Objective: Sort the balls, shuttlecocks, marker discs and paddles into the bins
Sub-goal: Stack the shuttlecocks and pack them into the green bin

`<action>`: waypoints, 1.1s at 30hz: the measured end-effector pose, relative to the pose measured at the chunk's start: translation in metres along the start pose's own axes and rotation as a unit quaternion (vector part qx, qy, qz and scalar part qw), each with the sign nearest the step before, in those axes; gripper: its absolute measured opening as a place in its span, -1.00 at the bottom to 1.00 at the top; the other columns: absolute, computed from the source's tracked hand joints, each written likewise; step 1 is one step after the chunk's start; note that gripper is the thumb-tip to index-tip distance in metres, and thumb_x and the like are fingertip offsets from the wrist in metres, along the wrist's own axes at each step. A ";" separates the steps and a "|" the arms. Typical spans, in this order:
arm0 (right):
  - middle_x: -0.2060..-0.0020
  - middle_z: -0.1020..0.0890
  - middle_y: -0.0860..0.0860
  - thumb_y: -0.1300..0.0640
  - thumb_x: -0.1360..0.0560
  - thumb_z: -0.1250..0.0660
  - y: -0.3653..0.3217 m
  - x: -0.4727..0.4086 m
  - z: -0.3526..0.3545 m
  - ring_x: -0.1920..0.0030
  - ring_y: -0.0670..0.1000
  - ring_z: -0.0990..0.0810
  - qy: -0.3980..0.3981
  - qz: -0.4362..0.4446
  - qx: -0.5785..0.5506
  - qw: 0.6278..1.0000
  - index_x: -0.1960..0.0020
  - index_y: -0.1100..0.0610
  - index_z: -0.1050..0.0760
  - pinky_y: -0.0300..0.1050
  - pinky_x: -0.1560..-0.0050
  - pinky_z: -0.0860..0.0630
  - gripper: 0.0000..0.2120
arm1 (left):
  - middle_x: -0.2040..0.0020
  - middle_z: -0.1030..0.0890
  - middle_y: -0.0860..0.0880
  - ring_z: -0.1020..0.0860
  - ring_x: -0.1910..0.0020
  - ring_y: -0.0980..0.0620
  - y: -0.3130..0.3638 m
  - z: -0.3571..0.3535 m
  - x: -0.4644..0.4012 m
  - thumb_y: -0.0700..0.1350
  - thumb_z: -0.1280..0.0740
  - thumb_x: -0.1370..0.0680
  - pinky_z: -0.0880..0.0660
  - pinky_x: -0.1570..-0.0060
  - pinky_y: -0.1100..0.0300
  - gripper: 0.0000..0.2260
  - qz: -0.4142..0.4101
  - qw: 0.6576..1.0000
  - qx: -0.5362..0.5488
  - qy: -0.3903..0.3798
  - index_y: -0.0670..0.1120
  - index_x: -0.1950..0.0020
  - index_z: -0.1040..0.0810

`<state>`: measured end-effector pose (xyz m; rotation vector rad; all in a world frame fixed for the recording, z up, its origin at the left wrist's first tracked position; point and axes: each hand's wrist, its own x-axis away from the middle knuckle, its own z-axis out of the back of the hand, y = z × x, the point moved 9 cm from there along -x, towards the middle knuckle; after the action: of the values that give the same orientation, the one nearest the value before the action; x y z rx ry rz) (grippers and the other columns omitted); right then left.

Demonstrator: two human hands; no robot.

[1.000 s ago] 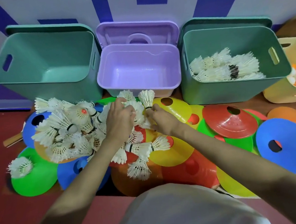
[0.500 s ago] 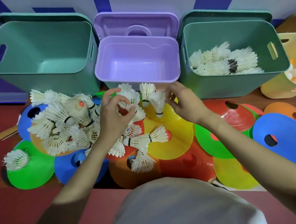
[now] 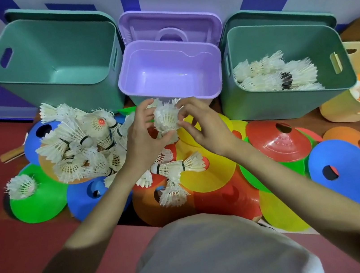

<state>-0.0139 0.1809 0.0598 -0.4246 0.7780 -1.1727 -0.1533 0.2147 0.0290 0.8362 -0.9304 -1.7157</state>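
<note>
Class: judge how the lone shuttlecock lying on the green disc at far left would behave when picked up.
The shuttlecock is probably very light, being mostly open feathers. Those thin feathers likely bend or crush under a firm squeeze. Lying on the sloped green disc, it may roll in a curve if nudged.

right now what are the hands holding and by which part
Both hands, left hand and right hand, hold a shuttlecock between them, fingertips pinching the edges of its feather skirt.

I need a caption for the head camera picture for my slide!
Both hands, left hand and right hand, hold a white shuttlecock above colourful marker discs, before the purple bin.
</note>
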 end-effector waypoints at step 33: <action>0.23 -0.52 0.06 0.22 -0.57 -0.27 0.016 0.004 0.027 0.21 0.00 -0.43 0.153 -0.056 0.055 0.985 0.09 0.24 -0.50 -0.08 0.19 -0.40 -0.90 | -0.21 -0.38 0.08 -0.39 -0.13 0.20 -0.019 0.024 0.013 -0.15 -0.50 -0.43 -0.53 -0.11 0.00 -0.42 0.011 0.998 -0.050 0.049 -0.02 -0.40 -0.39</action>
<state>0.0176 0.1803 0.0660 -0.1994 0.9574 -1.3986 -0.1859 0.2114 0.0221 0.8328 -0.7793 -1.6737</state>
